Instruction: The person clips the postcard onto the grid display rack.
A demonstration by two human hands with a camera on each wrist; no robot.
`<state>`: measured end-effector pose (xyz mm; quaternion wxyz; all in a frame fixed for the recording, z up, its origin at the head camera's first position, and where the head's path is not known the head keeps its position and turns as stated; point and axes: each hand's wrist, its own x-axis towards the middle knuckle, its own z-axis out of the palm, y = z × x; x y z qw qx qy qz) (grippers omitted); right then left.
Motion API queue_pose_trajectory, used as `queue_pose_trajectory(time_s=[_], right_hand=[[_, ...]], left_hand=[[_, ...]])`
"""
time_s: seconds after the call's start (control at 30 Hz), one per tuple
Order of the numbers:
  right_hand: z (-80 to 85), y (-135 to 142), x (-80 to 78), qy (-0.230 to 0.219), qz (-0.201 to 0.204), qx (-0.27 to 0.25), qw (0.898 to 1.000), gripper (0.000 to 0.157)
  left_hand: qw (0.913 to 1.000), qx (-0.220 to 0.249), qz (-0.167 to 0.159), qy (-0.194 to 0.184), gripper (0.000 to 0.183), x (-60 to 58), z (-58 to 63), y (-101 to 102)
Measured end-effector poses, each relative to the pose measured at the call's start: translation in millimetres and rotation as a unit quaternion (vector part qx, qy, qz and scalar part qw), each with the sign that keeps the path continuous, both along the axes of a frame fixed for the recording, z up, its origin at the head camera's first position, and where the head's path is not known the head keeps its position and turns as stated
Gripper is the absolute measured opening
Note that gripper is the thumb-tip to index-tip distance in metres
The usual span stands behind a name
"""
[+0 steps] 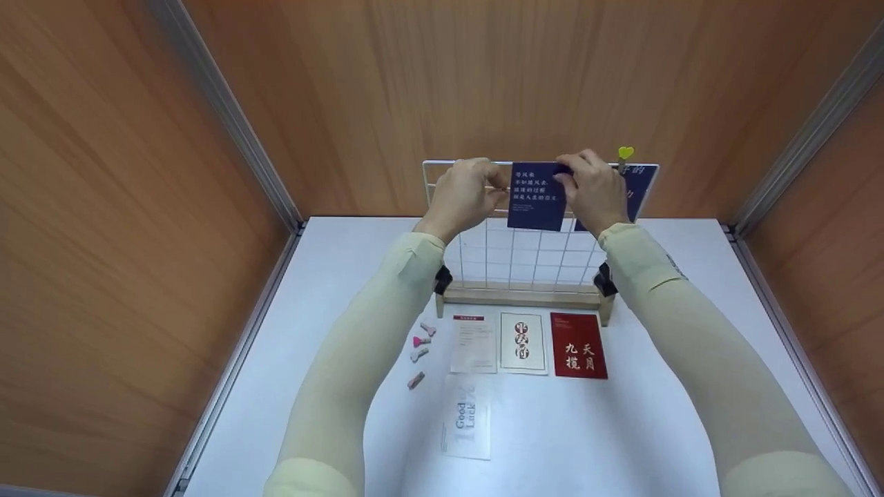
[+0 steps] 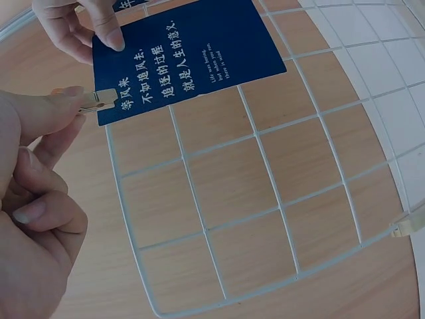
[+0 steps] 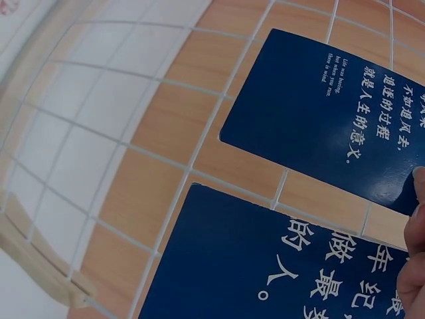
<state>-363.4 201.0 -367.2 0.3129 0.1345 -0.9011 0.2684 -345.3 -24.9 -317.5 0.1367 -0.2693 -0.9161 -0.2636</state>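
Observation:
A dark blue card with white lettering stands against the top of a white wire grid. My right hand pinches its upper right corner. At the opposite top corner my left hand pinches a small wooden clothespin, whose tip overlaps the card's edge in the left wrist view. To the right, partly behind my right hand, another blue card hangs on the grid. A clip with a yellow heart sits at that second card's top edge.
The grid stands in a wooden base with black clamps at its sides. On the white table lie a pale card, a white card with red characters, a red card, a "Good Luck" card and several small clips.

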Motion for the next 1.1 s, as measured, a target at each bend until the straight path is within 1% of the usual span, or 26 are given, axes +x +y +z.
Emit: queue_pose_trajectory(time_s=[0.17, 0.4, 0.6, 0.77, 0.9, 0.97, 1.1], right_hand=[[-3.6, -2.1, -0.8, 0.020, 0.002, -0.005, 1.000, 0.025], [-10.0, -8.1, -0.4, 0.034, 0.006, -0.008, 0.999, 0.027], [-14.1, -14.4, -2.4, 0.062, 0.002, -0.029, 0.998, 0.029], [-19.9, -17.9, -3.8, 0.082, -0.007, -0.065, 0.994, 0.029], [-23.4, -20.6, -4.6, 0.098, -0.017, -0.091, 0.991, 0.029], [-24.7, -21.6, -4.3, 0.099, -0.021, -0.097, 0.990, 0.029], [-24.9, -23.0, -1.8, 0.085, -0.029, -0.102, 0.991, 0.030]], left_hand=[[0.9998, 0.015, -0.010, -0.001, 0.005, -4.5, 2.4, 5.0], [0.9996, 0.020, -0.022, -0.005, 0.010, -7.6, 6.7, 12.7], [0.9992, 0.036, -0.017, -0.005, 0.009, -9.8, 9.1, 17.1], [0.9992, 0.033, -0.020, -0.001, 0.010, -11.8, 10.1, 22.7], [0.9994, 0.030, -0.014, 0.005, 0.011, -14.5, 10.8, 27.4], [0.9996, 0.027, -0.008, 0.006, 0.010, -15.8, 11.5, 29.2], [0.9998, 0.018, -0.002, 0.004, 0.009, -18.2, 14.9, 32.3]])
